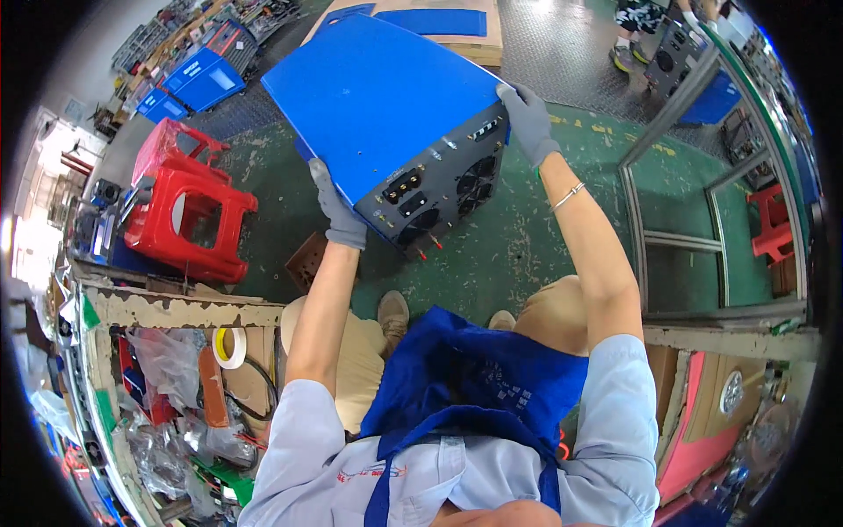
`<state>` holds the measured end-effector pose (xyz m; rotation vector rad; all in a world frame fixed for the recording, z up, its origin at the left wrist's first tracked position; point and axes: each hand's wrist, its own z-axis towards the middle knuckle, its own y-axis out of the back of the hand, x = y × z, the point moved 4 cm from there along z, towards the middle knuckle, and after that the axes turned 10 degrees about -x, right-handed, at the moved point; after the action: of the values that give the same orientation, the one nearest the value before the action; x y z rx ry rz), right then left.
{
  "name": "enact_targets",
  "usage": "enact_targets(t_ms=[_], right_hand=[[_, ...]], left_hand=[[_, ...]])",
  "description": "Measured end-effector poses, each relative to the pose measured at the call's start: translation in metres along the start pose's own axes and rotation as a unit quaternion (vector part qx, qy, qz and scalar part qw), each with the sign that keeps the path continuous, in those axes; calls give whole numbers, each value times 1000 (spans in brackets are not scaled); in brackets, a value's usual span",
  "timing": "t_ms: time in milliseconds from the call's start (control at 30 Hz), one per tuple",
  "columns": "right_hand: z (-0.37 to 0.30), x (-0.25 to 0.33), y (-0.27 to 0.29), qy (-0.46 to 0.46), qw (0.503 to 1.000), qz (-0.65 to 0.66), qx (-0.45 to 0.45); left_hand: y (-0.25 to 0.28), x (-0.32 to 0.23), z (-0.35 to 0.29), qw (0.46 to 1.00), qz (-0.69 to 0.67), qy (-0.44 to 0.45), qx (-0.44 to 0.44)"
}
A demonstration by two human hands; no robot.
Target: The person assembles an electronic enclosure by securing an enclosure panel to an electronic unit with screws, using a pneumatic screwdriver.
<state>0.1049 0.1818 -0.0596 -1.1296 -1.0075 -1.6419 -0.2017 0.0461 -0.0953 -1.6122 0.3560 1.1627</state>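
Note:
Out in front of me, between both hands, is a large box-shaped electrical unit [378,97] with a blue top and a dark end panel. Fans, terminals and two red-tipped parts show on that panel, which faces me. My left hand [336,206], in a grey glove, grips the near left corner, its thumb by the top edge. My right hand [529,123], gloved too, clasps the right corner with the thumb on the blue top. The fingers underneath are hidden on both sides. The unit appears tilted; whether anything supports it from below I cannot tell.
Red plastic stools [189,211] stand at the left, near a brown crate [306,261] on the green floor. To the right rises a metal frame [676,241]. Blue panels [435,21] lie on a board beyond the unit. Another person's legs [634,39] show at the far right.

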Motion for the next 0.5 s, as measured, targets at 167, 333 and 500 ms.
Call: enact_targets(t_ms=[167,333,500], right_hand=[[16,-1,-21,35,998,-34,-33],[16,0,-24,41,999,10,-27],[17,-11,-12,13,998,57,-12]], left_hand=[[6,10,0,999,-27,-14,-37],[24,20,0,992,-29,-9,-120],[-2,5,-37,974,44,-89,-206]])
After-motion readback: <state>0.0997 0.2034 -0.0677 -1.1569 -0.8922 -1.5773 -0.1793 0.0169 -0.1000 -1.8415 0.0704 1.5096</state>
